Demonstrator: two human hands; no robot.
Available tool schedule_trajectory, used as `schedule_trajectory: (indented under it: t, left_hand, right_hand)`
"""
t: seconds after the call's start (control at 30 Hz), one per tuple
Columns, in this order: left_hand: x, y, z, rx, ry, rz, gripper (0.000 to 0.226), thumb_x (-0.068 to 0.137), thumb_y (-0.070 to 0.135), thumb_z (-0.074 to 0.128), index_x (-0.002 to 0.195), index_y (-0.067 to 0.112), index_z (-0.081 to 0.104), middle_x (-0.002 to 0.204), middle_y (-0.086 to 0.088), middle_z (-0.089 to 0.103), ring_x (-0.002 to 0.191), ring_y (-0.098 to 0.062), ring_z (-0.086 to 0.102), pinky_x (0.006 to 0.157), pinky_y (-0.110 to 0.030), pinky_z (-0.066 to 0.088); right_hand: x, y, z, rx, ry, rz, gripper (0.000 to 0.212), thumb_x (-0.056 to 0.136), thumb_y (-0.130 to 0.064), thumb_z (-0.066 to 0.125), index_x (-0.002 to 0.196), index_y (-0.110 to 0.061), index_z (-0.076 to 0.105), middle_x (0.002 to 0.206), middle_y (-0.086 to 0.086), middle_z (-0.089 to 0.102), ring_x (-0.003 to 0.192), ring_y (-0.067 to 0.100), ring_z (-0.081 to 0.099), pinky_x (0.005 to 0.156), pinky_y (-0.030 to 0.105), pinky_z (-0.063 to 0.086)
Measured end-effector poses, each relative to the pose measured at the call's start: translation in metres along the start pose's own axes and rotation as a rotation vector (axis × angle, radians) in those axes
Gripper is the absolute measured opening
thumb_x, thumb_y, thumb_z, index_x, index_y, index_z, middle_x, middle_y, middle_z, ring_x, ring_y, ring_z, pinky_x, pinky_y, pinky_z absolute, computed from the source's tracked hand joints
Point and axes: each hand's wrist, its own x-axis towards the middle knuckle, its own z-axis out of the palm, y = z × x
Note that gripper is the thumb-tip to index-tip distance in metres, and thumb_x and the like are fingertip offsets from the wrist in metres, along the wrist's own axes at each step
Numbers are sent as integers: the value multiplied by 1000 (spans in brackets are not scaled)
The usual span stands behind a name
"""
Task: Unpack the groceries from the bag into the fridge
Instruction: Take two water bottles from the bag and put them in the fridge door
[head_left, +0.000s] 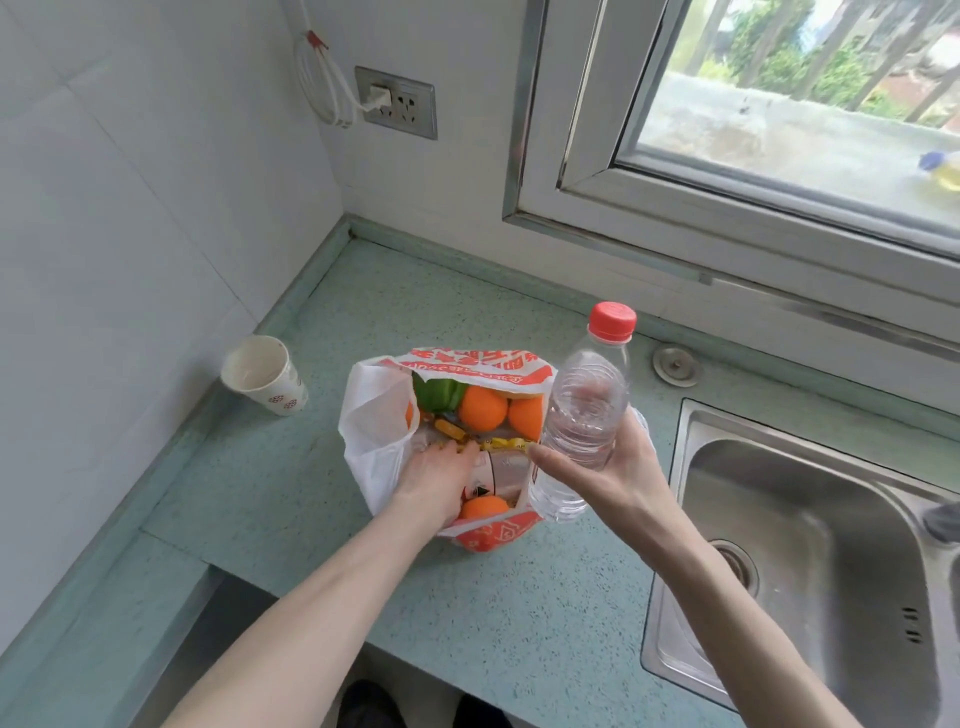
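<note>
While the left hand is buried in the bag on the tabletop, its fingers are mostly hidden among the groceries, so can't tell if they're gripping anything. The right hand has its fingers wrapped round a clear water bottle, held just above the bag's right edge, long axis near upright, red cap pointing up toward the window.
</note>
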Motion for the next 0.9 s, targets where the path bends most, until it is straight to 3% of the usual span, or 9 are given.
schedule_trajectory:
  t: [0.13, 0.23, 0.33, 0.4, 0.53, 0.63, 0.7, 0.8, 0.9]
  left_hand:
    - [-11, -5, -16, -89, 141, 4, 64, 85, 26, 75, 140, 21, 43, 131, -8, 60, 121, -31, 58, 99, -42, 50]
    - [-27, -9, -33, -318, 274, -5, 56, 87, 38, 73, 131, 24, 41, 116, -2, 60, 108, -26, 63, 88, -41, 55]
    - [-48, -11, -50, -495, 394, -4, 56, 84, 47, 75, 122, 26, 40, 108, 2, 59, 96, -24, 61, 80, -43, 55]
    - [-63, -12, -60, -598, 451, 1, 56, 81, 45, 77, 122, 29, 41, 109, 6, 61, 96, -20, 63, 79, -42, 57]
    - [-90, -13, -79, -781, 550, 19, 67, 76, 46, 83, 129, 37, 43, 119, 13, 65, 105, -10, 65, 85, -32, 58]
    - [-107, -10, -94, -945, 604, 55, 65, 76, 41, 89, 126, 38, 47, 114, 20, 68, 102, 1, 66, 82, -18, 55]
    - [-116, -6, -105, -1064, 606, 87, 59, 77, 33, 91, 121, 34, 51, 105, 24, 70, 101, 6, 66, 77, -11, 54]
    - [-124, -1, -122, -1251, 541, 183, 58, 77, 35, 90, 122, 34, 53, 109, 25, 69, 104, 2, 69, 79, -18, 58]
    - [-126, 3, -141, -1356, 481, 275, 60, 77, 48, 88, 124, 33, 54, 112, 14, 73, 106, -8, 72, 85, -32, 63]
  right_hand:
    - [-4, -1, 1, -41, 46, -18, 62, 76, -51, 89, 128, -38, 60, 120, -11, 71, 114, 11, 69, 98, 49, 56]
    - [-9, -7, 5, -14, 88, -37, 58, 74, -55, 89, 121, -42, 58, 117, -9, 71, 108, 12, 72, 94, 47, 58]
    - [-14, -16, 7, 54, 106, -42, 61, 77, -49, 88, 123, -32, 51, 113, -3, 74, 102, 11, 74, 90, 41, 60]
    - [-19, -26, 7, 62, 132, -59, 54, 79, -48, 82, 119, -28, 52, 106, -11, 76, 96, 6, 75, 85, 34, 60]
    - [-26, -42, 5, 94, 191, -107, 39, 88, -52, 71, 117, -33, 52, 105, -26, 74, 92, -4, 72, 77, 13, 55]
    - [-34, -51, 2, 149, 222, -127, 53, 92, -55, 69, 133, -32, 46, 113, -11, 74, 101, 0, 72, 84, 17, 57]
    - [-41, -57, -3, 156, 256, -137, 55, 92, -50, 70, 133, -24, 44, 111, -9, 71, 100, -3, 70, 81, 11, 53]
    - [-53, -63, -8, 137, 323, -140, 42, 89, -50, 67, 123, -34, 48, 110, -15, 72, 104, -3, 69, 84, 10, 51]
    - [-68, -72, -12, 187, 409, -149, 35, 90, -46, 66, 122, -39, 53, 114, -21, 71, 108, 1, 68, 86, 14, 52]
